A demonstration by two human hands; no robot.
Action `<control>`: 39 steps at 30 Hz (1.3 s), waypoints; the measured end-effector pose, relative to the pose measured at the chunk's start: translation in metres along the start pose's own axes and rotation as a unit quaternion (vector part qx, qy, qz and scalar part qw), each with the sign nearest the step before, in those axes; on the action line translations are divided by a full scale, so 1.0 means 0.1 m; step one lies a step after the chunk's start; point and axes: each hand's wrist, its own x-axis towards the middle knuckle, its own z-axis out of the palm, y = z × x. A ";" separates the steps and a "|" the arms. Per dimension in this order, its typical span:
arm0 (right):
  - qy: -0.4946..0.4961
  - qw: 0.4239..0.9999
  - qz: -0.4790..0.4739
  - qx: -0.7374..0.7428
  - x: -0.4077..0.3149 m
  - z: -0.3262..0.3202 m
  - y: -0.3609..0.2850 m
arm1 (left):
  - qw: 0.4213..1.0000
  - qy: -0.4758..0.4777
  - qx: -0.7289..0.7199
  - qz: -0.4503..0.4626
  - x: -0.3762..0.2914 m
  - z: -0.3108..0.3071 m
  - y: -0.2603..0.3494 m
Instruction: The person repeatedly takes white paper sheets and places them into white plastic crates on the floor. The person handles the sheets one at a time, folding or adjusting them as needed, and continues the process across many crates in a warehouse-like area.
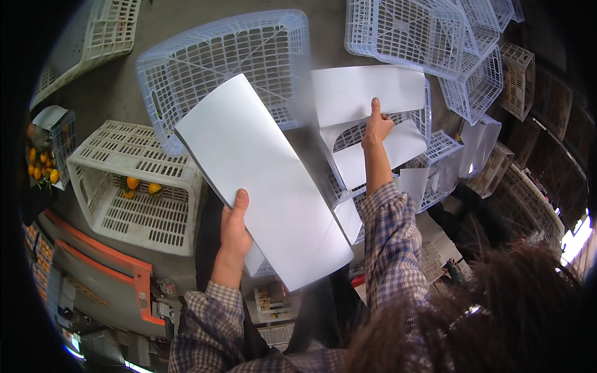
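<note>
My left hand (234, 238) holds a thick stack of white sheets (266, 182) by its left edge, thumb on top and fingers underneath. My right hand (378, 126) is at a pale blue plastic crate (427, 112) to the right. Its thumb lies flat on a white liner sheet (368, 88), and its other fingers are curled at the sheet's lower edge. Another white sheet (396, 151) lies across the same crate below that hand. Part of the crate's slotted base shows between the sheets. The stack hides part of a larger pale blue crate (224, 51) behind it.
A white crate (135, 149) on its side at left holds several orange citrus fruits (132, 183). Nested blue crates (410, 35) stand at upper right. An orange pallet jack (142, 279) is at lower left. More fruit (42, 168) sits at far left. A person's hair (494, 298) fills the lower right.
</note>
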 end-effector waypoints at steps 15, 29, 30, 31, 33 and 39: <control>-0.023 0.968 -0.006 -0.251 -0.45 0.05 -0.06 | 1.000 -0.002 0.008 -0.001 0.04 0.13 0.02; -0.208 0.977 0.054 -0.001 -0.44 -0.47 -0.22 | 0.999 0.012 -0.015 -0.031 0.00 0.08 -0.15; -0.312 0.946 0.031 0.078 -0.70 -0.71 -0.36 | 0.999 0.017 -0.022 -0.032 0.00 0.08 -0.16; -0.402 0.903 0.024 0.149 -0.96 -0.93 -0.48 | 0.999 0.019 -0.027 -0.029 -0.01 0.08 -0.17; -0.610 0.784 -0.065 0.096 -1.50 -1.34 -0.66 | 0.998 0.018 -0.040 -0.034 -0.02 0.08 -0.18; -0.461 0.880 -0.086 0.074 -2.15 -1.59 -0.74 | 1.000 0.015 0.005 -0.003 -0.10 0.04 -0.24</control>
